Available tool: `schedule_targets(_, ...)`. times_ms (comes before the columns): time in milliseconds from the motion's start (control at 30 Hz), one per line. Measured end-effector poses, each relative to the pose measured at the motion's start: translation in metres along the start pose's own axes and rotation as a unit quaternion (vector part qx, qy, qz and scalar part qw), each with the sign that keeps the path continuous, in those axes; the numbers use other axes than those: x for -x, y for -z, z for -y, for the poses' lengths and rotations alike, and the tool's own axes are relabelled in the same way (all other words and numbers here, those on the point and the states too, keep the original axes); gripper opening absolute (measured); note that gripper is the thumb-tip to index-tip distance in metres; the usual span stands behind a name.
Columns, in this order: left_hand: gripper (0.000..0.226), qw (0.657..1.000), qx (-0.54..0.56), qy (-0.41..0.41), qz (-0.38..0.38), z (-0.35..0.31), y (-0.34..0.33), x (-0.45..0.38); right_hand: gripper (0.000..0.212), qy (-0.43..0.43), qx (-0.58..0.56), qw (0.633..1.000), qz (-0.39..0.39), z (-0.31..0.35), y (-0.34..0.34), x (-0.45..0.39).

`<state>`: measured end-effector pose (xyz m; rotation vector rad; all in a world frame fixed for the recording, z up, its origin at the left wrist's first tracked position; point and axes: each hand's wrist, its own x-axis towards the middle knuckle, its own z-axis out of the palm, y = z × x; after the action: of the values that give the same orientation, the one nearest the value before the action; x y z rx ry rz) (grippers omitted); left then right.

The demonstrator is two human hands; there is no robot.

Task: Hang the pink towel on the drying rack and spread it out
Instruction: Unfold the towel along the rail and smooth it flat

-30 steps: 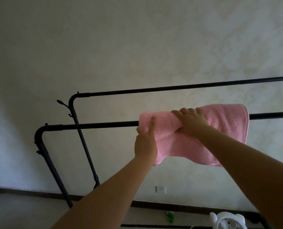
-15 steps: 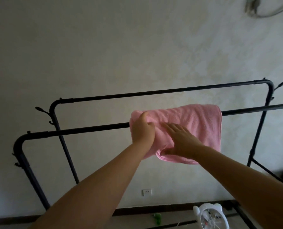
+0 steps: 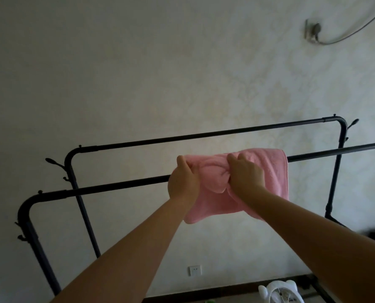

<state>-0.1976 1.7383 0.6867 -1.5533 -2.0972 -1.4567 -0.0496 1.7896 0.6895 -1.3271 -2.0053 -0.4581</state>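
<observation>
The pink towel [image 3: 274,171] hangs over the near bar of the black drying rack [image 3: 107,187], bunched into folds in the middle. My left hand [image 3: 183,182] grips the towel's left end where it lies on the bar. My right hand [image 3: 245,176] grips a gathered fold of the towel a short way to the right. The right part of the towel hangs flat below the bar. The bar under the towel is hidden.
The rack's far bar [image 3: 204,135] runs behind and above, close to the pale wall. A white fan [image 3: 279,293] stands on the floor at the lower right. A wall socket [image 3: 194,270] sits low on the wall. A cable fitting [image 3: 313,30] is at the upper right.
My right hand has gone from lying flat on the towel's front to gripping a fold at the bar. The towel is more bunched between my hands. The view has shifted left and up.
</observation>
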Motion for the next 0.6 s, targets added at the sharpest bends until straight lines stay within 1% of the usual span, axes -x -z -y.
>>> schedule_targets(33,0.024,0.998,-0.068,-0.004,0.007,0.005,-0.002,-0.002,0.018,0.006,0.011,1.0,0.0,-0.002,0.003,-0.005)
schedule_targets(100,0.03,0.98,-0.196,-0.017,0.032,0.016,-0.005,-0.006,0.022,0.012,0.027,0.999,0.016,-0.005,0.007,-0.013)
schedule_targets(167,0.029,0.97,-0.233,-0.036,0.062,0.024,-0.011,-0.01,0.029,0.006,0.037,0.999,0.027,-0.007,0.011,-0.022)
schedule_targets(200,0.032,0.966,-0.238,-0.061,0.081,0.028,-0.016,-0.012,0.032,0.001,0.038,0.999,0.027,-0.008,0.012,-0.028)
schedule_targets(267,0.047,0.951,-0.254,-0.124,0.125,0.033,-0.023,-0.016,0.035,-0.011,0.005,1.0,0.026,-0.009,0.015,-0.039)
schedule_targets(333,0.056,0.937,-0.275,-0.164,0.143,0.035,-0.03,-0.02,0.035,-0.014,-0.033,0.999,0.014,-0.014,0.015,-0.051)
schedule_targets(433,0.053,0.911,-0.337,-0.199,0.129,0.035,-0.037,-0.027,0.035,0.002,-0.032,0.999,0.004,-0.021,0.012,-0.072)
schedule_targets(500,0.047,0.894,-0.376,-0.211,0.119,0.033,-0.04,-0.033,0.044,0.011,-0.014,1.0,0.021,-0.025,0.006,-0.088)
schedule_targets(600,0.033,0.876,-0.416,-0.217,0.109,0.034,-0.046,-0.035,0.06,0.035,-0.026,0.997,0.058,-0.03,-0.009,-0.108)
